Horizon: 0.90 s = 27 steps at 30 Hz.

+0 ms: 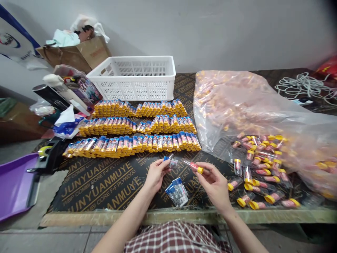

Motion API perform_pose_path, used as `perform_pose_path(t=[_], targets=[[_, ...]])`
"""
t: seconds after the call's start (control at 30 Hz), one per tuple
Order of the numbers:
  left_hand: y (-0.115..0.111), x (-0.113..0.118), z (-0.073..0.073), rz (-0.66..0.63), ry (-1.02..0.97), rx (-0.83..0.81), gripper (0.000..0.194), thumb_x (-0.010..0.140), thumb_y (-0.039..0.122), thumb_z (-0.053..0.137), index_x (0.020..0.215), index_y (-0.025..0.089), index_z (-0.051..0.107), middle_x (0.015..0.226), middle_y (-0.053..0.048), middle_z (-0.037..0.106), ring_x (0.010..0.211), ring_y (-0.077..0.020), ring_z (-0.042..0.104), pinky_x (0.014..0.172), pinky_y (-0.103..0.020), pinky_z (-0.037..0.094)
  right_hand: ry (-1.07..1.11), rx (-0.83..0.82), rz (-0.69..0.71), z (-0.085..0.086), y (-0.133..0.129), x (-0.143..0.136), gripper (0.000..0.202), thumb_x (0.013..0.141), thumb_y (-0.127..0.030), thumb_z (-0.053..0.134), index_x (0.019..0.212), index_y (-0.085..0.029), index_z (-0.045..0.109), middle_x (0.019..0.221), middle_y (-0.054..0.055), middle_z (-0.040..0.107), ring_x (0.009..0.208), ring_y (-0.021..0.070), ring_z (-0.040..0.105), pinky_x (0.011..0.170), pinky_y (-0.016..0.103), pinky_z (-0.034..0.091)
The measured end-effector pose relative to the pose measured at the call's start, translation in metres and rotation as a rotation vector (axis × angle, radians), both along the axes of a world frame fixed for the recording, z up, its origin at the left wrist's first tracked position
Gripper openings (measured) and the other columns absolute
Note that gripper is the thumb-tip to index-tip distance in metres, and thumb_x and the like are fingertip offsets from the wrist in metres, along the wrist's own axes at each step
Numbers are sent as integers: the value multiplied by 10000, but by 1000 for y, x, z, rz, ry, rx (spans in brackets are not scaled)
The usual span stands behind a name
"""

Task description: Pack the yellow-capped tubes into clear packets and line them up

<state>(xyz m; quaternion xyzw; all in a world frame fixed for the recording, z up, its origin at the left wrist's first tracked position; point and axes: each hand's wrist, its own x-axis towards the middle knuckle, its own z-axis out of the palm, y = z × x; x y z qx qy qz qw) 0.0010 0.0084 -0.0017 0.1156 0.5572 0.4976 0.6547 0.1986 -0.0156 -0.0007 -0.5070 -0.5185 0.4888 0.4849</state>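
Note:
Near the table's front middle, my left hand pinches a small clear printed sleeve with a blue end. My right hand grips a clear tube by its yellow cap, and pinkish-red contents show inside. The tube points toward the sleeve, with a small gap between them. Between my forearms lies a loose stack of flat blue-and-clear sleeves. To the right is a pile of unsleeved yellow-capped tubes. Ahead, sleeved tubes with blue and yellow ends lie stacked in three rows.
Behind the rows stands a white plastic crate. A large translucent bag of tubes covers the right side. At left are a tape dispenser, a tissue pack, a black bottle and a purple dustpan. White cable lies at back right.

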Motion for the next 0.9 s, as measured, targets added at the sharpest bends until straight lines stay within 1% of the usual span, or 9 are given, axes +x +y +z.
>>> perform_pose_path(t=[0.17,0.3,0.43,0.53,0.6,0.67,0.77,0.83,0.9], targets=[[0,1,-2,71,-21,-32,352,436,311,871,650,99,689,619,-17,678,521,-71,580,534,-182,486,-267,271,-37,0,-7,-5,275,809,-138,604,1058,-254,622,1057,49,645,971,183,613,808,325,523],[0,1,-1,97,-20,-47,373,427,362,870,603,101,671,561,-13,656,503,-84,589,510,-183,479,-334,401,-23,3,-7,-9,335,796,-75,597,1082,-248,611,1056,52,656,993,186,614,877,353,502],[1,1,0,106,-18,-48,376,423,362,871,599,104,663,554,-9,650,501,-91,594,500,-183,475,-354,466,16,3,-8,-13,393,791,-44,585,1127,-246,598,1084,61,651,1018,189,612,905,359,493],[-1,3,1,106,0,-23,356,472,366,854,610,101,660,579,-12,655,508,-84,587,515,-185,482,-330,440,77,0,-9,-15,382,796,-55,585,1122,-254,606,1089,55,653,1025,183,613,915,350,490],[-3,5,4,87,-3,25,338,538,375,825,663,101,670,640,-27,676,554,-91,603,566,-201,503,-310,381,143,-2,-9,-16,374,802,-89,594,1136,-257,607,1121,59,641,1042,185,606,929,354,483],[-5,7,7,36,-31,76,322,586,352,804,750,105,679,721,-47,698,629,-113,634,643,-234,525,-287,327,198,-4,-9,-16,346,824,-116,572,1136,-259,617,1136,65,630,1049,185,601,925,355,485],[-6,7,11,-38,-58,109,310,587,268,808,818,114,669,770,-53,706,679,-133,649,697,-268,534,-230,291,220,-5,-7,-17,279,849,-125,524,1057,-254,658,1031,63,643,977,172,616,851,331,517],[-5,6,12,-51,-53,105,299,579,234,809,813,118,662,765,-42,699,666,-125,641,678,-264,533,-187,271,230,-4,-5,-18,246,839,-131,526,1006,-240,669,959,61,639,912,166,623,783,309,537],[-4,5,13,-58,-46,97,290,578,223,807,807,118,665,763,-34,693,658,-118,633,658,-252,529,-153,238,251,-4,-4,-18,231,831,-136,527,991,-230,664,939,60,630,875,163,624,738,296,548]])
